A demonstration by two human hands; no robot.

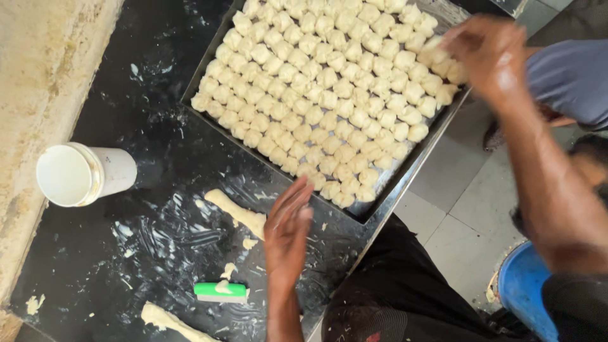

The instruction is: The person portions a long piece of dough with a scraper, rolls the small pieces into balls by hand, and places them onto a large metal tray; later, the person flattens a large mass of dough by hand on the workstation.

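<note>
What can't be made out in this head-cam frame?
- Right hand: motion-blurred over the tray's far corner; whether it grips a dough piece cannot be told.
- Dough pieces under that hand: covered by it.
- Lower dough strip: cut off by the bottom edge.
- Blue bucket: partly behind the right forearm; contents unseen.
- Green-handled scraper: blade hidden, only the handle shows.
- Left hand: palm side hidden, contact with the counter unclear.

Left hand (288, 231), right hand (491, 54): bare, no gloves, no rings. Forearms uncovered, no sleeves visible. Dark trousers (405, 297), faint light smears on fabric.
</note>
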